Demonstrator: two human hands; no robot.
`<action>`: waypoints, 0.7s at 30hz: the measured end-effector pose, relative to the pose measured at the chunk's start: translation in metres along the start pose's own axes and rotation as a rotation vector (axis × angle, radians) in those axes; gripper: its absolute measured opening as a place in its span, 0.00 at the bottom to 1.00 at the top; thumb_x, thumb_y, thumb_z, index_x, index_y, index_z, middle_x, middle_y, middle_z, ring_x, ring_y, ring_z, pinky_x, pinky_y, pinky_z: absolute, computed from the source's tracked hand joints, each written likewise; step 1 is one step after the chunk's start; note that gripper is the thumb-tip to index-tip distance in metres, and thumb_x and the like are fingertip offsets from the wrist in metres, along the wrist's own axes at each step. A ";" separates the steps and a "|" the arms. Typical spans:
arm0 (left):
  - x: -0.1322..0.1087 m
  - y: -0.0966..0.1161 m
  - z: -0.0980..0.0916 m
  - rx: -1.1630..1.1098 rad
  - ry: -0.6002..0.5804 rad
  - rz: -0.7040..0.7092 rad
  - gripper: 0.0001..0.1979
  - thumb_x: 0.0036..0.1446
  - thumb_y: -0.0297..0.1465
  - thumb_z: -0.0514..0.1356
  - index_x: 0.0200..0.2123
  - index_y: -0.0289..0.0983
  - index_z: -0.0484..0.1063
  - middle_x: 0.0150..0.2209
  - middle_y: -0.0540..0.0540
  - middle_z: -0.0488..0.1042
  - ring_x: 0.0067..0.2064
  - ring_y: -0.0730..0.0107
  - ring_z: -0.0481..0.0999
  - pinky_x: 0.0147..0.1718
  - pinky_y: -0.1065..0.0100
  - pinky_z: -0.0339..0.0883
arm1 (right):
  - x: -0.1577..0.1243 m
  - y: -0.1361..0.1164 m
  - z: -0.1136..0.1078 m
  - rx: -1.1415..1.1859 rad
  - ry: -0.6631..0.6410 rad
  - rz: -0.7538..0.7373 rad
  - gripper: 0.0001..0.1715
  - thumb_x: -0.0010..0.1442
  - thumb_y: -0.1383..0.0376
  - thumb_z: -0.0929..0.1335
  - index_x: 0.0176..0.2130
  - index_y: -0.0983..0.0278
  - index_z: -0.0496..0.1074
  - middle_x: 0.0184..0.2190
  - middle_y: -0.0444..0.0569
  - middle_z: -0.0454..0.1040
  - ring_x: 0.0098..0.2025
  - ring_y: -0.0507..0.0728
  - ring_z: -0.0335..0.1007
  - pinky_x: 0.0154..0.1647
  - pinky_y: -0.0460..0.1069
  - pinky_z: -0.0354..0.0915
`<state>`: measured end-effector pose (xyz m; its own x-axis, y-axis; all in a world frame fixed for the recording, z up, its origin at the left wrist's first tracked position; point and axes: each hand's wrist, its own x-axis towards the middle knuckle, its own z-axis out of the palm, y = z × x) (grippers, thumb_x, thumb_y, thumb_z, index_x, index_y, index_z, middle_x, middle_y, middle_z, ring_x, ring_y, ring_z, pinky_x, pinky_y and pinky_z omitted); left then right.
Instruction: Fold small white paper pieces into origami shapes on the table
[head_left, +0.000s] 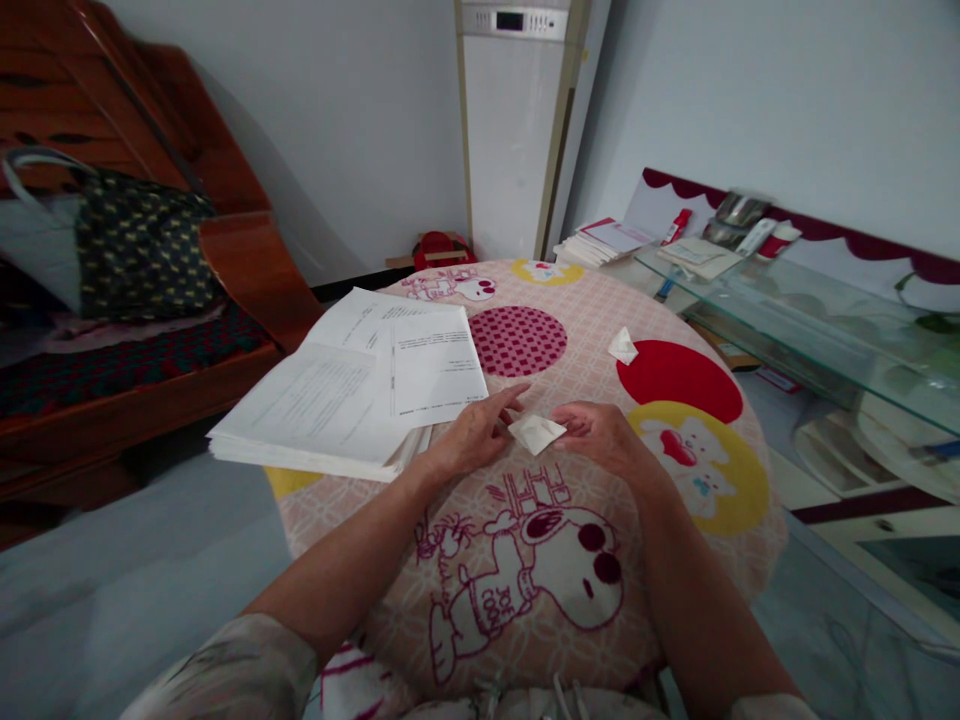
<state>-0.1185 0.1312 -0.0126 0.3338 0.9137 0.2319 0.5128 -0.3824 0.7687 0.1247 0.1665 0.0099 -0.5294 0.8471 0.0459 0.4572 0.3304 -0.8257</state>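
A small piece of folded white paper [537,434] lies between my hands, low over the tablecloth. My right hand [604,437] pinches its right corner with thumb and fingers. At the left corner, my left hand [476,435] grips the edge with its lower fingers, while the index finger stretches out above the paper. A second folded white paper [623,346] rests farther back on the table, partly beside a red circle. Close to my left forearm is a thick stack of printed sheets [300,400].
The round table has a pink patterned tablecloth [540,570]. On the right stands a glass-shelved unit [810,320] with papers and small items on top. A wooden bench [247,280] with a dark patterned bag [142,245] is left; a white standing air conditioner [514,130] is behind.
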 end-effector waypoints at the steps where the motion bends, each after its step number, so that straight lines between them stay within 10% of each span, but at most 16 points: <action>1: 0.000 -0.001 0.001 -0.006 -0.005 -0.005 0.42 0.46 0.16 0.57 0.66 0.39 0.56 0.50 0.43 0.75 0.39 0.73 0.76 0.38 0.70 0.72 | 0.000 0.001 0.000 0.002 0.019 0.020 0.24 0.50 0.68 0.73 0.49 0.62 0.78 0.38 0.50 0.81 0.36 0.57 0.77 0.39 0.51 0.71; 14: 0.002 -0.003 -0.001 0.066 -0.006 -0.108 0.37 0.46 0.20 0.61 0.62 0.38 0.64 0.40 0.47 0.77 0.37 0.70 0.77 0.38 0.68 0.73 | 0.004 -0.005 0.002 -0.253 0.061 -0.232 0.09 0.56 0.69 0.69 0.32 0.64 0.81 0.31 0.50 0.80 0.32 0.56 0.73 0.35 0.48 0.65; 21: 0.004 -0.012 0.000 -0.053 0.035 -0.081 0.34 0.49 0.22 0.59 0.61 0.36 0.64 0.46 0.43 0.77 0.39 0.71 0.77 0.38 0.68 0.74 | -0.001 -0.001 -0.019 -0.187 0.371 -0.125 0.10 0.54 0.65 0.68 0.30 0.65 0.80 0.26 0.48 0.78 0.28 0.55 0.72 0.31 0.48 0.65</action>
<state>-0.1231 0.1399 -0.0215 0.2646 0.9460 0.1871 0.4939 -0.2996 0.8163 0.1385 0.1731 0.0220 -0.3119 0.8766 0.3665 0.5452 0.4810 -0.6866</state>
